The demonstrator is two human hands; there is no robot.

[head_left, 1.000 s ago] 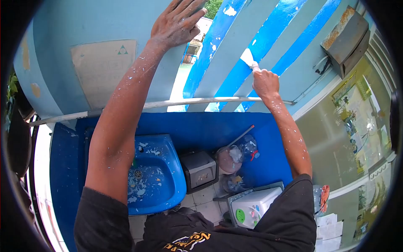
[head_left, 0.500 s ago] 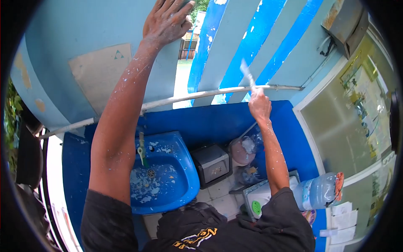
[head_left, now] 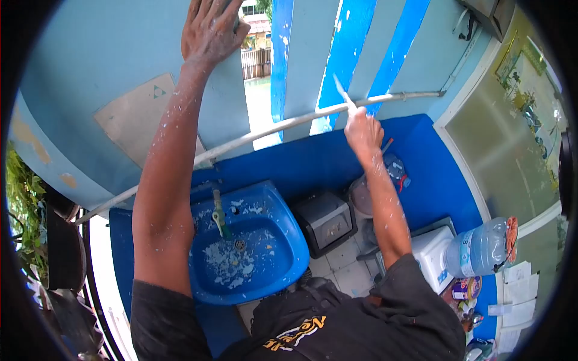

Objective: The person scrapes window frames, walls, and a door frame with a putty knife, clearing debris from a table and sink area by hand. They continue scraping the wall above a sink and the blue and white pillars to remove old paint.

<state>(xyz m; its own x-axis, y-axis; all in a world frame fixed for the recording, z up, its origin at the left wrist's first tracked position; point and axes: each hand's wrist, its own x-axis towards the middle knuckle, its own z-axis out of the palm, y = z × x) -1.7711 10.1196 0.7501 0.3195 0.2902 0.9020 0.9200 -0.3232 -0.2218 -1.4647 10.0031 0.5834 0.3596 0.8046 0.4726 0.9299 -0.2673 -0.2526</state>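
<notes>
My left hand [head_left: 212,31] lies spread against the pale blue wall panel [head_left: 138,48], beside a gap that shows the outdoors. Wrapped round the handle of a thin, pale scraper [head_left: 342,90], my right hand [head_left: 363,133] is closed just below the white pipe [head_left: 301,119]. The tool's blade points up and left, over a bright blue strip [head_left: 347,51] with chipped paint. Paint flecks cover both forearms.
Below the pipe is a blue sink [head_left: 295,240] with paint flakes and a tap [head_left: 218,210]. Right of it stand a black bin [head_left: 325,222], a bucket [head_left: 360,195] and a large water bottle [head_left: 481,246]. Plants [head_left: 24,204] are at the far left.
The view has shifted, and the sink and bottle appear farther right. In the picture, my left hand is farther left and the scraper slightly lower and left. More of the items below the bottle show.
</notes>
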